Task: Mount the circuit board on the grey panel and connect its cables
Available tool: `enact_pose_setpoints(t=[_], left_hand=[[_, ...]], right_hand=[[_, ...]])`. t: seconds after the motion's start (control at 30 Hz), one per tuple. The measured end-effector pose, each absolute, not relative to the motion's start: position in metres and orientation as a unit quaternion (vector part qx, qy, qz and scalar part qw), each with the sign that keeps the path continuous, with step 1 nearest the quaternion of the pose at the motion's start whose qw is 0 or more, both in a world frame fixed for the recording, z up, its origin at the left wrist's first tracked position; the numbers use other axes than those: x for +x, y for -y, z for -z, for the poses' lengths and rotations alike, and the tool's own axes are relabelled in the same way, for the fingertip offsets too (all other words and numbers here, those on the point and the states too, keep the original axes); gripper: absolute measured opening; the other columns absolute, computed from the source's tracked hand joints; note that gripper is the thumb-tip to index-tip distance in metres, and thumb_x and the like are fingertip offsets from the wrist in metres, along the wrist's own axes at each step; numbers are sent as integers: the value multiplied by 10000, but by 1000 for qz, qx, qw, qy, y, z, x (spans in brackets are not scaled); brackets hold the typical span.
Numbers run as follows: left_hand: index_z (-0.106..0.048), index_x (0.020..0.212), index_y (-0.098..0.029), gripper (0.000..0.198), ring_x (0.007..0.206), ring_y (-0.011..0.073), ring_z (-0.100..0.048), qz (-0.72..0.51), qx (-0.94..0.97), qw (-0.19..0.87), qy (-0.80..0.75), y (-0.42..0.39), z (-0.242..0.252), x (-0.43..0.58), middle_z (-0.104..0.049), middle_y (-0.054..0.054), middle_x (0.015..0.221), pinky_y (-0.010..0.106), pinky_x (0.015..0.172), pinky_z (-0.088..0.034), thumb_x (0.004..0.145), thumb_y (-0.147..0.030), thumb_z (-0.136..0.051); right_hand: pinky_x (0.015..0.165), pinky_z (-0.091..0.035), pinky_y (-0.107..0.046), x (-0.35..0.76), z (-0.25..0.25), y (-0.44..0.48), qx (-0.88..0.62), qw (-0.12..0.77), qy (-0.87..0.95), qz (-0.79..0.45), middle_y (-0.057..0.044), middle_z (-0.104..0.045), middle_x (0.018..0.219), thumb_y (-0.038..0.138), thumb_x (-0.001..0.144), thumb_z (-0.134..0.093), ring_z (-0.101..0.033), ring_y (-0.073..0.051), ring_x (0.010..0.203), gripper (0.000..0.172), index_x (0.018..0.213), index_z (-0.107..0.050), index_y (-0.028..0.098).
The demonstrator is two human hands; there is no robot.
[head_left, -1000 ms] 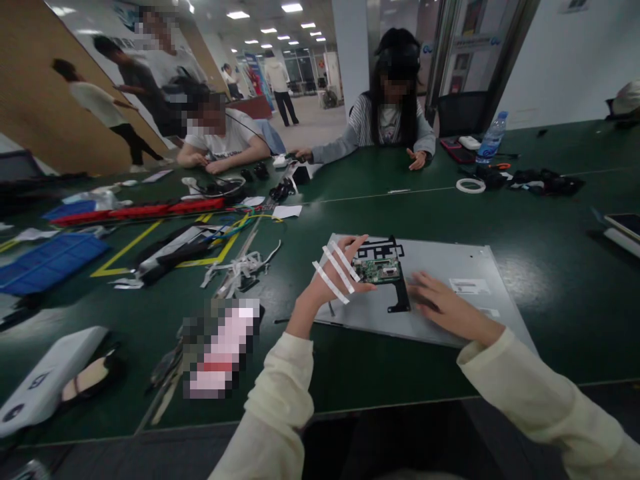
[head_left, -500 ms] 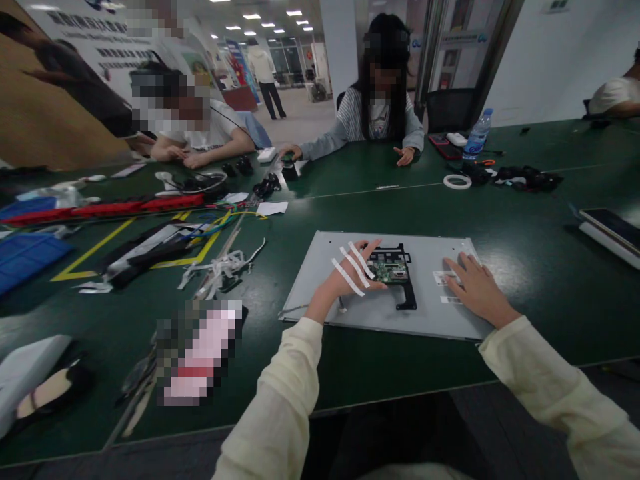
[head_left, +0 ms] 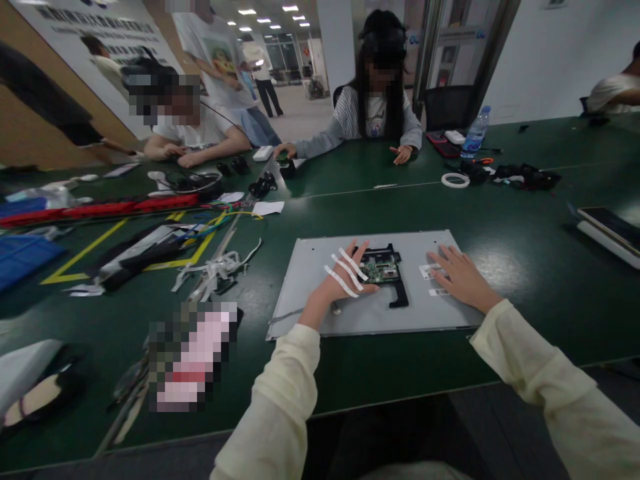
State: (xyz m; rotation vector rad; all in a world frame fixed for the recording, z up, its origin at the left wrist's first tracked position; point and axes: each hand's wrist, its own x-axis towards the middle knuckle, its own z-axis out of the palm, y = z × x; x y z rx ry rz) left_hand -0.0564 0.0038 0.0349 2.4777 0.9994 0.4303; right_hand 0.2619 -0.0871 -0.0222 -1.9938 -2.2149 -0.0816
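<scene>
A flat grey metal panel (head_left: 315,267) lies on the green table in front of me. A small green circuit board (head_left: 381,270) sits in a black bracket (head_left: 399,293) near its middle. My left hand (head_left: 343,283) rests on the panel at the board's left edge, fingers stretched out, with three white tape strips (head_left: 345,270) stuck across its back. My right hand (head_left: 457,277) lies flat and open on the panel's right part, beside two small white labels (head_left: 433,272).
Left of the panel lie a tangle of white strips and cables (head_left: 215,270), yellow floor-tape lines, a red bar (head_left: 110,208) and a blurred pink object (head_left: 193,357). A tape roll (head_left: 455,180), a water bottle (head_left: 475,133) and two seated people are across the table.
My right hand slid from the bracket's side out to the panel's right part. My left hand stayed by the board. The view shifted, so the panel sits further left.
</scene>
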Motion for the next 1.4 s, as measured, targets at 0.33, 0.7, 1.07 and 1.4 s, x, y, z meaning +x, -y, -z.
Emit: enact_pose_setpoints(t=[0.33, 0.7, 1.07, 1.4], left_hand=[[-27, 1487, -174, 1058, 1441, 318, -6, -133, 895, 245, -348, 10, -46, -91, -23, 185, 1560, 511, 1132, -199, 732, -602, -632], [-167, 1464, -224, 895, 1391, 324, -245, -172, 874, 210, -403, 31, -50, -107, -262, 159, 1494, 517, 1101, -277, 754, -492, -641], [-353, 1396, -218, 749, 1061, 288, -546, -142, 842, 114, -508, 79, -42, -177, -497, 131, 1232, 478, 913, -468, 743, -431, -653], [-430, 1314, -247, 486, 1181, 255, -496, -194, 831, 118, -508, 92, -27, -176, -472, 91, 1266, 477, 1021, -415, 848, -327, -542]], right_hand=[[1065, -267, -559, 266, 26, 76, -659, 88, 747, -1, -108, -237, 1527, 519, 936, -233, -205, -332, 1394, 589, 1456, -316, 257], [1128, -229, -474, 213, -24, 59, -562, 153, 800, -147, -74, -133, 1562, 645, 818, -459, -107, -278, 1431, 846, 1501, -148, 256], [1116, -234, -476, 187, -4, 37, -516, 208, 806, -205, -108, -164, 1537, 625, 733, -596, -190, -297, 1401, 954, 1496, -143, 272], [1107, -258, -478, 189, 0, 37, -529, 254, 788, -187, -109, -281, 1470, 564, 755, -599, -255, -284, 1362, 809, 1434, -289, 252]])
